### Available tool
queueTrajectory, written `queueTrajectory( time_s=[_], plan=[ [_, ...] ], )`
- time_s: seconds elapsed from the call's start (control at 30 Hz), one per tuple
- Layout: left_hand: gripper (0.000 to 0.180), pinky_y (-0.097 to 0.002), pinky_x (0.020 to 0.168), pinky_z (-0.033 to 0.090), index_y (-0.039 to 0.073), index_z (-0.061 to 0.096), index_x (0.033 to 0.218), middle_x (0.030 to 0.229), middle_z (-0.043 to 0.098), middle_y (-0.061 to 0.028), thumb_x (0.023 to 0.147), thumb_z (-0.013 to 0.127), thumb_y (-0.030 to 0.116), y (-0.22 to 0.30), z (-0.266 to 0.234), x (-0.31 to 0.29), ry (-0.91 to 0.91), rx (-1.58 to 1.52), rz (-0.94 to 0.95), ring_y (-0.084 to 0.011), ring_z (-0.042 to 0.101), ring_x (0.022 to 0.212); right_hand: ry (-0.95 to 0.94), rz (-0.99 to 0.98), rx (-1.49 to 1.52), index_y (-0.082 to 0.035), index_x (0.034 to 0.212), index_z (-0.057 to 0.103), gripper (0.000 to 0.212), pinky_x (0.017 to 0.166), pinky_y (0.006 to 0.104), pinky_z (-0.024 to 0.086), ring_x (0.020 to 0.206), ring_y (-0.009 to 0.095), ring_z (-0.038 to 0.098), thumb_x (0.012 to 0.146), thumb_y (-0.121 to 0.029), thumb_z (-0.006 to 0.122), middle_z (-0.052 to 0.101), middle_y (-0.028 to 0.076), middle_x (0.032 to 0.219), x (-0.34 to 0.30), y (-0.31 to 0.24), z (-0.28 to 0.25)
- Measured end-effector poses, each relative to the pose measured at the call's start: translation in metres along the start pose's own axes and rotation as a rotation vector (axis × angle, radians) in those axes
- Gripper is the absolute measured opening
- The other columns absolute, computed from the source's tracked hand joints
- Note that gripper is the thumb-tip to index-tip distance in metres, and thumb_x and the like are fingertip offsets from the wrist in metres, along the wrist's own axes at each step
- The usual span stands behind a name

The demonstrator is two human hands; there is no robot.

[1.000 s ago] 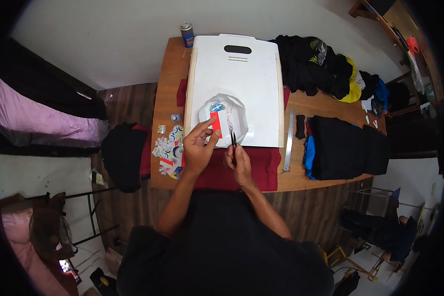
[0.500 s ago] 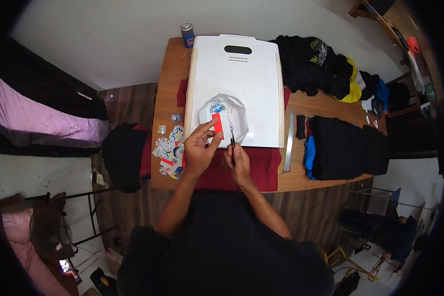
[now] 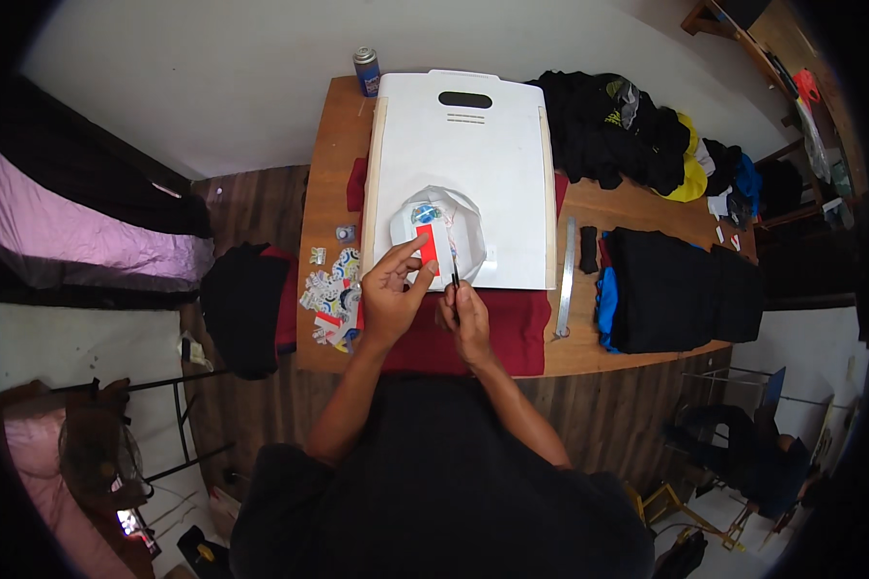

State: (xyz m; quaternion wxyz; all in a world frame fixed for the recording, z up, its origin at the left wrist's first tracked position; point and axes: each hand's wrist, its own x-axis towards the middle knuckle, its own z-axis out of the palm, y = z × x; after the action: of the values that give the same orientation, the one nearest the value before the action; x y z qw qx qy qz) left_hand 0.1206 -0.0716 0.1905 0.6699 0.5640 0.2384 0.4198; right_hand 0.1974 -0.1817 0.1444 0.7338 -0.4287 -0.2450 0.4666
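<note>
Thumb and fingers of my left hand [image 3: 392, 287] pinch a small white printed piece [image 3: 423, 233] with a red strip and a round blue design near its far end. My right hand [image 3: 466, 317] is closed around black-handled scissors [image 3: 456, 280], their blades beside the printed piece's right edge. Both hands work over a white faceted bowl [image 3: 473, 230], which looks like folded paper or thin plastic. The bowl rests on the near part of a large white board [image 3: 463, 154]. Small scraps inside the bowl are hard to make out.
Cut printed scraps [image 3: 333, 299] lie left of the board on the wooden table [image 3: 323, 183]. A metal ruler [image 3: 567, 280], a folded black garment stack [image 3: 676, 289] and piled clothes [image 3: 613, 125] are at right. A spray can [image 3: 366, 71] stands far left. Another person [image 3: 763, 454] is lower right.
The scissor blades have shifted slightly beside the printed piece. My hands have hardly moved. The person at lower right has changed posture.
</note>
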Motion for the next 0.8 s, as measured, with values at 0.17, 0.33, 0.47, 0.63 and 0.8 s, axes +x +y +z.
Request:
queueTrajectory(
  time_s=[0.17,0.33,0.47,0.63,0.8],
  plan=[
    [0.042,-0.0224,0.080,0.051,-0.009,0.056,0.129,0.106,0.063,-0.0089,0.088,0.063,-0.011,0.0002,0.0003,-0.0011,-0.005,-0.014,-0.003,-0.0092,0.062,0.089,0.000,0.003,-0.039,-0.009,0.088,0.042,0.037,0.052,0.0253,0.028,0.053,0.009,0.030,0.107,-0.039,0.032,0.033,-0.002,0.059,0.0001,-0.0002,-0.0011],
    [0.041,-0.0242,0.082,0.053,-0.009,0.054,0.129,0.106,0.065,-0.0097,0.089,0.062,-0.010,0.0000,0.0002,-0.0008,-0.008,0.001,-0.012,-0.0107,0.064,0.091,0.000,-0.009,-0.025,-0.009,0.089,0.043,0.035,0.052,0.0245,0.028,0.053,0.007,0.028,0.108,-0.037,0.032,0.032,-0.003,0.060,0.0005,0.0015,-0.0018],
    [0.041,-0.0239,0.082,0.053,-0.009,0.055,0.129,0.105,0.065,-0.0096,0.089,0.062,-0.010,-0.0002,-0.0002,-0.0003,-0.010,0.001,-0.011,-0.0108,0.064,0.091,0.005,-0.019,0.001,-0.009,0.089,0.044,0.033,0.052,0.0237,0.028,0.053,0.006,0.026,0.108,-0.034,0.033,0.033,-0.004,0.061,0.0004,0.0011,0.0000],
    [0.042,-0.0203,0.076,0.050,-0.008,0.057,0.128,0.108,0.062,-0.0084,0.087,0.063,-0.012,0.0007,0.0008,0.0010,-0.011,-0.011,0.000,-0.0077,0.060,0.087,0.017,-0.009,-0.003,-0.009,0.089,0.044,0.033,0.052,0.0235,0.028,0.053,0.006,0.026,0.108,-0.033,0.034,0.033,-0.004,0.061,0.0011,0.0017,-0.0011],
    [0.042,-0.0197,0.076,0.050,-0.009,0.056,0.128,0.107,0.062,-0.0084,0.087,0.063,-0.013,-0.0007,-0.0005,0.0014,-0.021,-0.017,0.009,-0.0073,0.060,0.087,0.012,-0.017,-0.008,-0.009,0.089,0.044,0.032,0.052,0.0234,0.028,0.052,0.006,0.027,0.108,-0.033,0.034,0.033,-0.004,0.061,0.0013,0.0005,0.0005]
  ],
)
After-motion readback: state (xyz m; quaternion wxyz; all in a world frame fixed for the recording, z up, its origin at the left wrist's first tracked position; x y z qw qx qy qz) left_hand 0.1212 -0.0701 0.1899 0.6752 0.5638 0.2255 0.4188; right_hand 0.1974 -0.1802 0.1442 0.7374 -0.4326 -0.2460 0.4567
